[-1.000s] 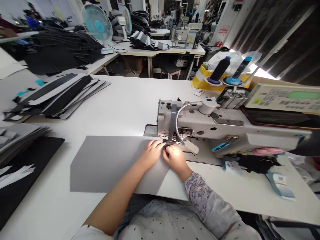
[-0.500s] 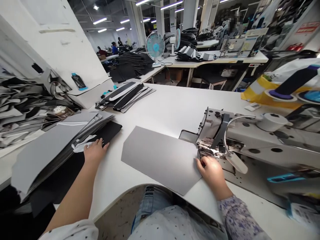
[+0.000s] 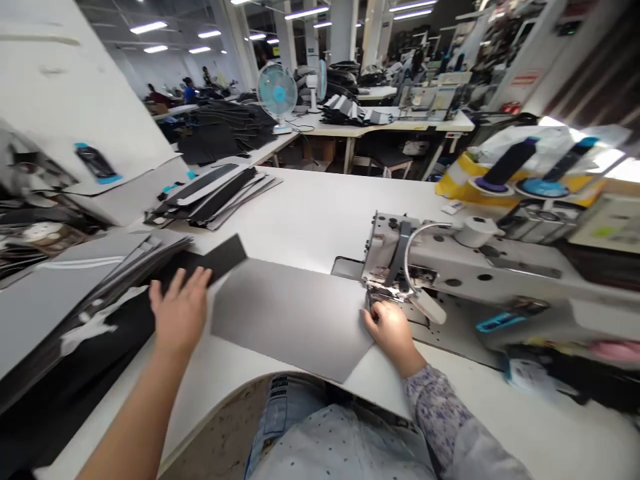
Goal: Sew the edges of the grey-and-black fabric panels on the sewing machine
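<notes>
Black panel (image 3: pixel 227 256) got shoved right vs 0.5 s ago, so its corner's now up by the grey sheet (image 3: pixel 295 313). Left hand (image 3: pixel 181 310) is over it, fingers splayed wide; can't tell if they're pressing. Grey sheet's flat on the tabletop (image 3: pixel 310 207), right end at the sewing machine (image 3: pixel 420 250), where the right hand (image 3: pixel 393 333) has curled fingers, grip hidden. If that black corner catches the sheet, it could skew it imo, and the crumpled white scraps (image 3: pixel 95 327) might drag along. Black's matte, grey's smooth with angled corners.
</notes>
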Tool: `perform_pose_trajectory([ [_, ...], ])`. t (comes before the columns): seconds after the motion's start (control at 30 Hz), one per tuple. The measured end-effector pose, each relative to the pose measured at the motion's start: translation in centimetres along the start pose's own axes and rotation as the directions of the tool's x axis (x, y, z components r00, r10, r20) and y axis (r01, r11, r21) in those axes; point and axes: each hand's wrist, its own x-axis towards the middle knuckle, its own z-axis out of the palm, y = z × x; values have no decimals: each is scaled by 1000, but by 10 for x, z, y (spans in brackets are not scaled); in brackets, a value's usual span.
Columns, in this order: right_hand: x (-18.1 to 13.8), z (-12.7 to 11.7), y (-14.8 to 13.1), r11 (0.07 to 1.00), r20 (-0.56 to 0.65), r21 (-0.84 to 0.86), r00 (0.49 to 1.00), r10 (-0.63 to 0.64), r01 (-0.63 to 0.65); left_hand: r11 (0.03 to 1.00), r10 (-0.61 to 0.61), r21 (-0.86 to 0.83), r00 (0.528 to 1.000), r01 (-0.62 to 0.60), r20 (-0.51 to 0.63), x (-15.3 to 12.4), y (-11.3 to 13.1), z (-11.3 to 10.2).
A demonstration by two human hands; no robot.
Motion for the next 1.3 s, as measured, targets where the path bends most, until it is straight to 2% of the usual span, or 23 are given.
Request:
perform_pose_trajectory([
  [0.03,2,-1,-1,1000,5,-1,1000,11,-11,991,119,-64,993,-117,27,-5,30,5],
  [0.07,4,-2,-1,1000,10,4,1000,25,-25,958,256,-143,965,-247,49,-11,58,10],
  [0.17,9,-5,0,997,29,25,997,68,-69,759,601,-356,797,-545,62,-24,127,28],
  [0.23,12,-8,2,997,50,11,996,79,-79,647,715,-431,696,-629,57,-25,159,36],
  [0.3,15,-11,2,997,77,-34,995,65,-63,588,767,-476,637,-654,73,-20,183,38],
  [0.33,16,-13,1,997,95,-63,994,51,-45,581,775,-493,625,-648,92,-16,194,38],
  [0.4,19,-16,-1,992,145,-123,989,14,4,607,757,-511,639,-609,137,-8,216,36],
  [0.53,24,-20,-5,974,231,-220,973,-6,58,720,640,-508,735,-472,224,3,255,32],
  [0.6,26,-21,-5,968,256,-241,967,-10,74,742,608,-519,752,-424,254,4,265,32],
  [0.67,26,-24,-6,965,265,-246,964,-23,91,738,604,-548,749,-394,275,4,268,32],
  [0.73,24,-29,-11,965,242,-240,969,-45,105,706,628,-604,720,-369,295,5,265,31],
  [0.83,10,-36,-31,973,163,-177,979,-123,152,603,711,-724,637,-336,297,13,248,33],
  [0.87,2,-36,-41,972,151,-126,972,-178,198,594,702,-744,648,-306,294,16,236,35],
  [0.9,-8,-35,-51,962,156,-56,954,-255,266,614,659,-744,690,-263,299,20,221,39],
  [0.93,-18,-33,-62,935,174,28,919,-353,354,664,574,-720,754,-202,319,24,203,43],
  [1.0,-37,-25,-80,873,203,150,850,-486,463,814,286,-580,878,-10,385,30,157,55],
  [1.03,-44,-20,-87,860,207,182,836,-508,478,877,121,-470,900,101,420,32,132,61],
  [1.07,-49,-15,-93,856,214,201,832,-513,476,916,-48,-337,897,215,440,33,106,67],
  [1.13,-53,-5,-99,864,228,219,837,-497,453,919,-285,-116,841,376,460,36,63,79],
  [1.2,-52,0,-99,872,239,232,843,-481,432,892,-390,-2,772,452,502,38,34,88],
  [1.3,-49,3,-97,879,238,243,853,-465,411,872,-425,37,719,487,550,41,19,96],
])
